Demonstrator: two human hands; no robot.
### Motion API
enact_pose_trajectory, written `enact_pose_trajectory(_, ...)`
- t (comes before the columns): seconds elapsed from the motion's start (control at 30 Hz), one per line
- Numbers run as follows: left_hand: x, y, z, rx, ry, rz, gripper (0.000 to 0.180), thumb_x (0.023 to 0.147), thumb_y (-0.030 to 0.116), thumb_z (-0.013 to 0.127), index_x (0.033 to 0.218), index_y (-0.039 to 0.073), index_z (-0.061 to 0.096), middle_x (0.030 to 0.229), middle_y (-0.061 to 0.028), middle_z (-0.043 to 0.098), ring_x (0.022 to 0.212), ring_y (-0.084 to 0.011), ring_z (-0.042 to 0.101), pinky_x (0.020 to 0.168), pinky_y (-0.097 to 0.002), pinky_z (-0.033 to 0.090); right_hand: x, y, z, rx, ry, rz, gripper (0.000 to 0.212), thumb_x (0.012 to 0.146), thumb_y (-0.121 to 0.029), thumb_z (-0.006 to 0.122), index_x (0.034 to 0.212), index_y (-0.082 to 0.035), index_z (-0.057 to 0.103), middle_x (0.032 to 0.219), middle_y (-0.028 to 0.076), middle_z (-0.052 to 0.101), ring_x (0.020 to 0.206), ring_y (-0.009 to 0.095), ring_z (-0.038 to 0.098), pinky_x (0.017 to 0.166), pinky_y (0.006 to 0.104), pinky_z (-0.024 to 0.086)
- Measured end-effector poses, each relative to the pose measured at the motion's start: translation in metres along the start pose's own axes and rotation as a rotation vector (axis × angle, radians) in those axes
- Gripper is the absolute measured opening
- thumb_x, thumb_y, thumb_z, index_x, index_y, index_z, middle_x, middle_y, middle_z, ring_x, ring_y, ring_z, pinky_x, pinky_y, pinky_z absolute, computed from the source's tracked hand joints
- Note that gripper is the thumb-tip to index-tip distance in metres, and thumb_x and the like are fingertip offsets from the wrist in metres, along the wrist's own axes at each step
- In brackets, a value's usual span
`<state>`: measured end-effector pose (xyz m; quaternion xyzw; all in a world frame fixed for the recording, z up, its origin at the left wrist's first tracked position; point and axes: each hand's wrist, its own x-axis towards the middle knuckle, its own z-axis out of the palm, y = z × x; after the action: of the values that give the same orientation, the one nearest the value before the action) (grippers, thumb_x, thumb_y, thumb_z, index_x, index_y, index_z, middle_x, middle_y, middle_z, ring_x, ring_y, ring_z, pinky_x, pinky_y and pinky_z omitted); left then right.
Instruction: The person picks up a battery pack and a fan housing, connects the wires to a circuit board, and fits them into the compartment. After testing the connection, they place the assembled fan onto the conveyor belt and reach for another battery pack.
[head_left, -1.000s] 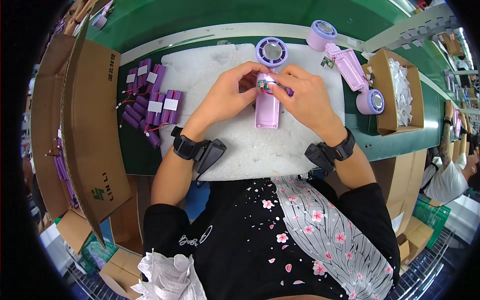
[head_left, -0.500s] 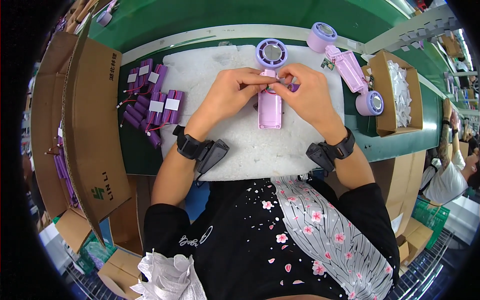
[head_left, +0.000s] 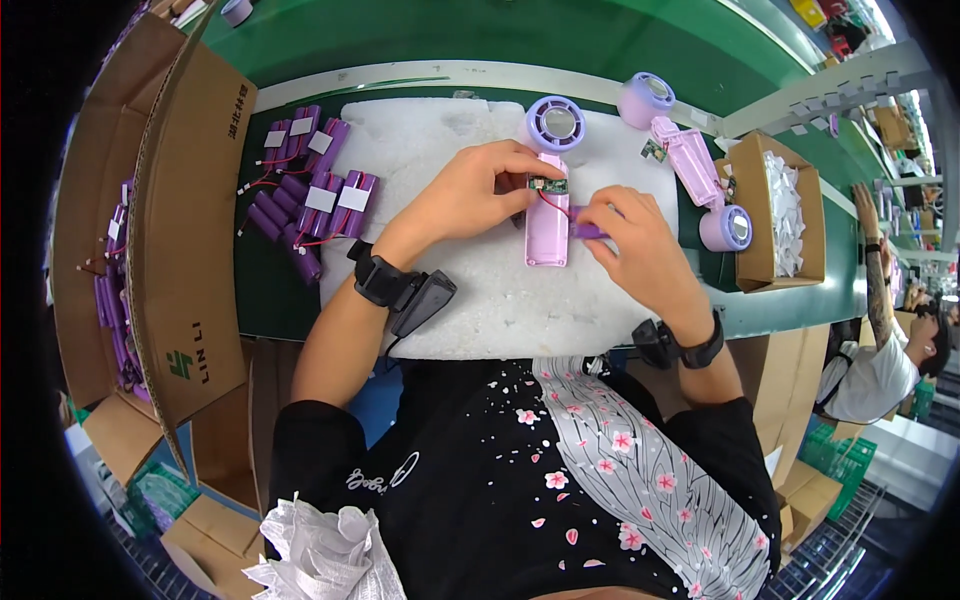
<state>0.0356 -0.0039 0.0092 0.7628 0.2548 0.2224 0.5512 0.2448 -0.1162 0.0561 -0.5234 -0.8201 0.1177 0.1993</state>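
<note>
A portable fan with a round lilac head point(head_left: 556, 123) and an opened pink handle shell point(head_left: 546, 240) lies on a white foam sheet point(head_left: 450, 320). My left hand point(head_left: 490, 190) grips the shell's upper end, its thumb and fingers beside a small green circuit board point(head_left: 549, 186). A red wire runs down from the board. To the right of the shell, my right hand point(head_left: 632, 238) has its fingers closed on a purple battery pack point(head_left: 586, 224), which the fingers partly hide.
Several purple battery packs point(head_left: 322, 197) lie at the left beside a tall cardboard box point(head_left: 195, 230). Back right are another opened pink shell point(head_left: 692, 165), lilac fan heads point(head_left: 727, 229) and a carton point(head_left: 808, 235) of white pieces. Another person point(head_left: 875, 370) works at far right.
My right hand has moved from the board down and right, with the battery pack now beside the shell. The circuit board shows more plainly. My left hand stays at the shell's upper end.
</note>
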Motion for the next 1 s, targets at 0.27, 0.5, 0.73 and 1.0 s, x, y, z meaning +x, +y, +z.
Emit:
enact_pose_trajectory(0.27,0.001,-0.005,0.002,0.047,0.025,0.000,0.035,0.080,-0.001,0.061,0.111,0.010,0.071,0.113,-0.0082,0.063,0.087,-0.0142,0.061,0.076,-0.0266,0.050,-0.020,0.007,0.011,0.016,0.137,0.119,0.016,0.076,-0.001,0.072,0.091,0.001,0.067,0.099,0.013,0.067,0.088,0.030,0.063,0.075,0.0367,0.051)
enact_pose_trajectory(0.5,0.002,-0.020,0.011,-0.022,0.165,-0.041,0.023,0.083,0.007,0.063,0.103,0.010,0.073,0.095,-0.0090,0.067,0.079,-0.0187,0.062,0.071,-0.0308,0.050,-0.005,0.006,0.009,-0.101,-0.036,0.055,0.011,0.078,-0.005,0.070,0.086,0.003,0.069,0.101,0.016,0.069,0.086,0.031,0.065,0.076,0.0371,0.052)
enact_pose_trajectory(0.73,0.000,-0.023,0.009,0.089,0.105,0.054,0.030,0.081,0.006,0.065,0.110,0.011,0.072,0.112,-0.0116,0.064,0.083,-0.0134,0.061,0.073,-0.0261,0.049,-0.007,-0.003,0.011,-0.209,-0.088,0.072,0.011,0.075,-0.004,0.069,0.083,0.004,0.068,0.102,0.020,0.068,0.085,0.031,0.065,0.075,0.0375,0.053)
enact_pose_trajectory(1.0,-0.002,-0.014,0.019,0.063,0.174,-0.053,0.035,0.073,0.003,0.063,0.105,0.010,0.074,0.112,-0.0107,0.065,0.070,-0.0106,0.055,0.066,-0.0234,0.048,-0.009,0.003,0.018,-0.182,-0.006,0.050,0.008,0.074,-0.002,0.069,0.080,0.003,0.069,0.100,0.019,0.070,0.079,0.030,0.066,0.070,0.0367,0.053)
